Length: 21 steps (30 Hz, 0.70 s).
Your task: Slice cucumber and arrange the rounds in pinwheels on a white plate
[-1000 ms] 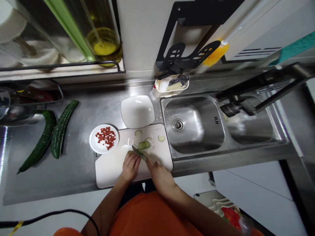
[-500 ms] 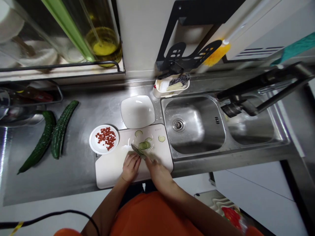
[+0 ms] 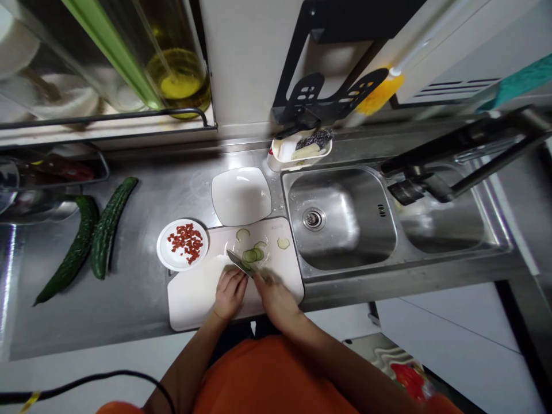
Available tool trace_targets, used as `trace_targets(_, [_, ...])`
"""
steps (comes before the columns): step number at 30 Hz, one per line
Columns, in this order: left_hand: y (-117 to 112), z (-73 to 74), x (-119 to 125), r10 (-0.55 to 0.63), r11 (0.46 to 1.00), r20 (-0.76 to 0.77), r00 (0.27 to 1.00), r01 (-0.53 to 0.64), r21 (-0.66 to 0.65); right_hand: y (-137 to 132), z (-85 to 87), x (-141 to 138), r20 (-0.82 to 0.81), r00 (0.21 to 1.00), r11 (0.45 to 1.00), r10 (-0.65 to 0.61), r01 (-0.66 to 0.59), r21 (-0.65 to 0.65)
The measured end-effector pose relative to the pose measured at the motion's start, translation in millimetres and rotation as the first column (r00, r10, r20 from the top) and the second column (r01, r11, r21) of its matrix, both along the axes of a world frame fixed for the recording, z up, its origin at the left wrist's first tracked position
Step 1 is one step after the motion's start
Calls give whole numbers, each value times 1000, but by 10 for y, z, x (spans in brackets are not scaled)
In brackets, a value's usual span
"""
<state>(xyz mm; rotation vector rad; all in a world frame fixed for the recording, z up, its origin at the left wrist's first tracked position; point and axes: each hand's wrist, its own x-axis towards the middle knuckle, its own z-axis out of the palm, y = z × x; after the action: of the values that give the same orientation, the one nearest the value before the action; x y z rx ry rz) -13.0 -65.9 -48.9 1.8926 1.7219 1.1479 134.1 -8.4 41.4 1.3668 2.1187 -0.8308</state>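
My right hand (image 3: 278, 299) grips a kitchen knife (image 3: 235, 260) by its handle, which is mostly hidden in the fingers. The blade points up and left over the white cutting board (image 3: 194, 299). Curled close beside the blade, my left hand (image 3: 230, 290) is closed on what appears to be a cucumber piece, nearly all hidden under the fingers. Thin cucumber slices (image 3: 250, 255) lie overlapped just beyond the knife. Single slices rest apart, a pale one (image 3: 283, 243) at the right and another (image 3: 242, 234) near the board's far edge.
A plate of chopped red bits (image 3: 166, 254) overlaps the board's left corner. Behind the board stands a white square dish (image 3: 241, 198). Two whole cucumbers (image 3: 106, 233) (image 3: 71, 259) lie at left. To the right are a steel sink (image 3: 345, 241) and a black faucet (image 3: 457, 149).
The knife blade has shifted slightly, its tip now a little further left and up. Both hands stay in almost the same place, and the slices lie as before.
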Motion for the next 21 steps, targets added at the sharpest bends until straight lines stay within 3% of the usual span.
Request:
trace_targets(5, [4, 39, 2, -3, 1000, 8, 1000, 3, 9, 41, 101, 86, 4, 1000, 999, -11, 11, -51])
trace_targets(14, [-8, 20, -21, 0, 1000, -45, 999, 1, 25, -141, 410, 271, 62, 998, 998, 13, -9, -64])
trace_targets(21, [-3, 28, -22, -7, 1000, -38, 999, 8, 22, -147, 498, 297, 72, 997, 994, 4, 4, -112])
